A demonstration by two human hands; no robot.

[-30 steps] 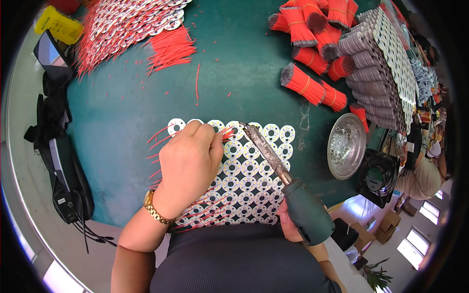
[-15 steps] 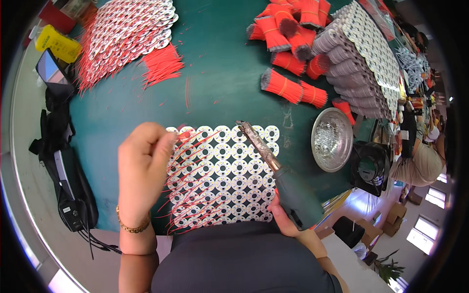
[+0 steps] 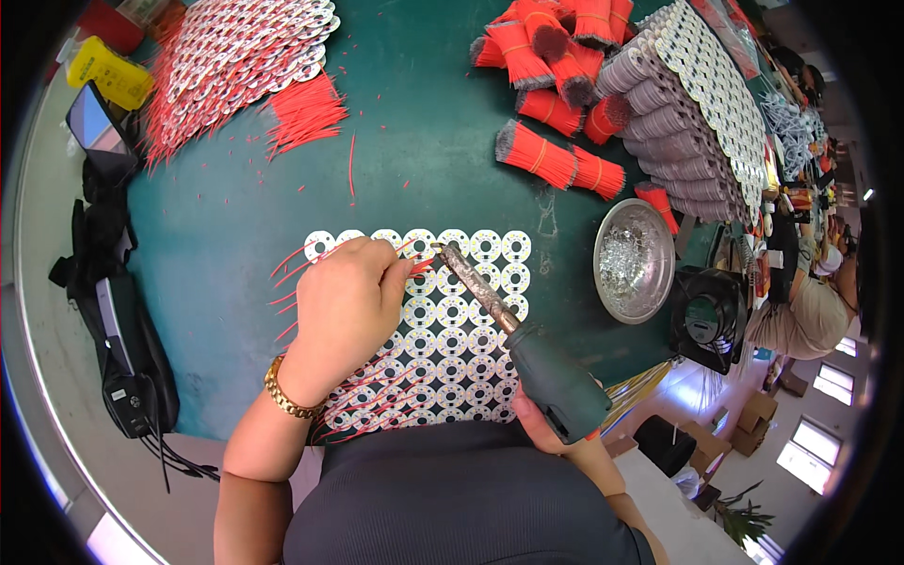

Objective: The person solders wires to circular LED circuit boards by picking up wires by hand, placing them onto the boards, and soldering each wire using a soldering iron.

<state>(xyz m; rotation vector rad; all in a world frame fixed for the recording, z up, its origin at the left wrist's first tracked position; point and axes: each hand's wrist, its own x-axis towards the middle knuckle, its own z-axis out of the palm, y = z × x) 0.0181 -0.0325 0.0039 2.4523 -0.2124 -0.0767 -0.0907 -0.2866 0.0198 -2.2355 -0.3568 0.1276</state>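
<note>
In front of me lies a panel of round white circuit boards (image 3: 453,312), joined in rows, with thin red wires along its left part. My left hand (image 3: 350,299) is closed over the panel's upper left, pinching red wires (image 3: 423,266) whose ends poke out past the fingertips. A soldering iron (image 3: 490,306) with a dark green handle and a worn metal barrel slants across the panel's right side. Around its handle, my right hand (image 3: 539,422) is closed, partly hidden behind it. The iron's tip is beside the wire ends, near the top rows; contact cannot be made out.
A metal bowl (image 3: 634,262) with silvery bits stands to the right, next to a black fan (image 3: 702,320). Bundles of red wire (image 3: 537,155) and a tall stack of boards (image 3: 697,113) sit far right. Wired boards (image 3: 235,71) and loose red wires (image 3: 306,115) lie far left.
My left hand has moved right, from the panel's left edge to near the iron's tip. The iron has shifted slightly left. A single red wire now lies on the mat beyond the panel.
</note>
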